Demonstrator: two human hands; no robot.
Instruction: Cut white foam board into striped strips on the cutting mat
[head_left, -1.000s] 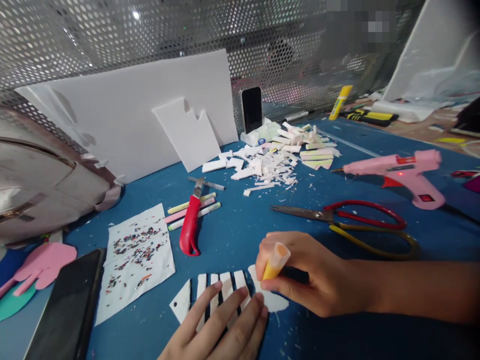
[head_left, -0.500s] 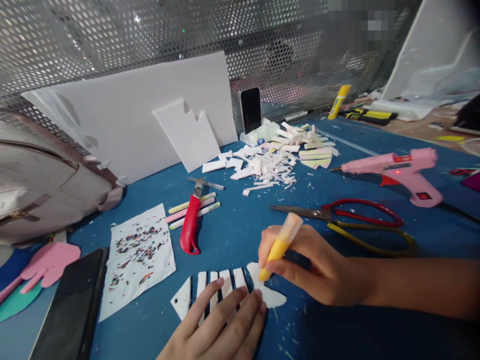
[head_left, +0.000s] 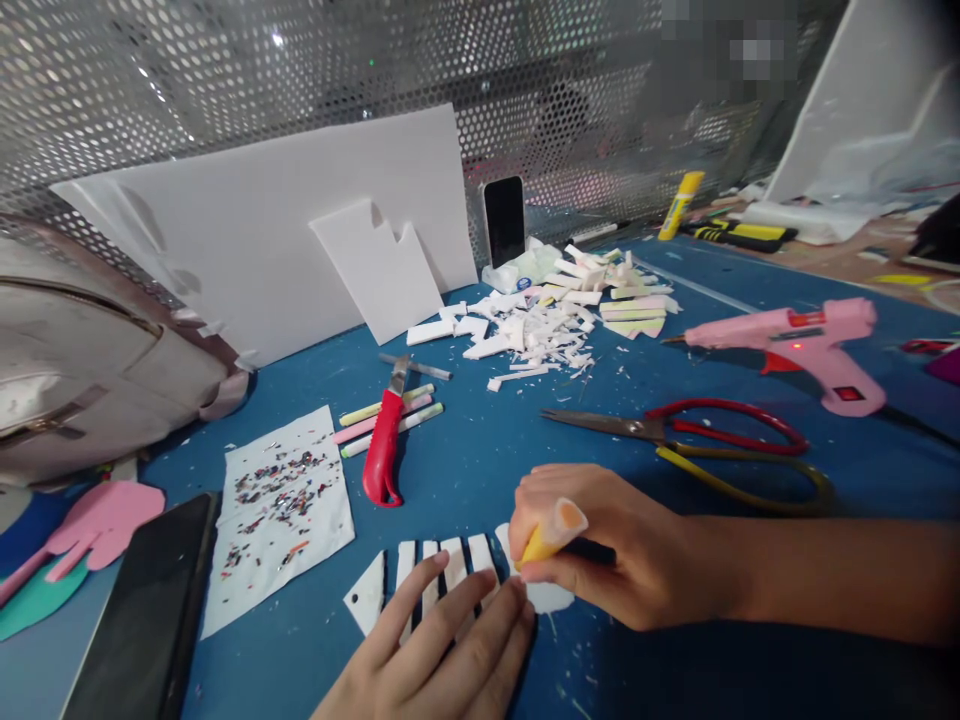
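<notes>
White fish-shaped pieces lie on the blue table: a pointed head piece (head_left: 367, 598) with a small dark hole, several narrow strips (head_left: 454, 566), and a tail piece (head_left: 553, 597). My left hand (head_left: 442, 640) rests flat over the strips, fingers spread. In my right hand (head_left: 600, 545) is a thick yellow marker-like stick (head_left: 546, 535) with a pale translucent upper end. It leans over the tail piece; my fingers hide its lower tip, so contact cannot be made out. Just beyond that hand lie scissors (head_left: 637, 427) with red and yellow handles.
A pink glue gun (head_left: 814, 345) with a lit red light lies at right. A red-handled cutter (head_left: 384, 450) rests across thin pens (head_left: 420, 418). Nearby are a paper (head_left: 251, 585) with dark specks, a dark phone (head_left: 146, 600), white scraps (head_left: 540, 335) and a propped white board (head_left: 255, 230).
My right hand has tipped the yellow stick lower and turned its upper end toward me, covering more of the tail piece. My left hand stays in place.
</notes>
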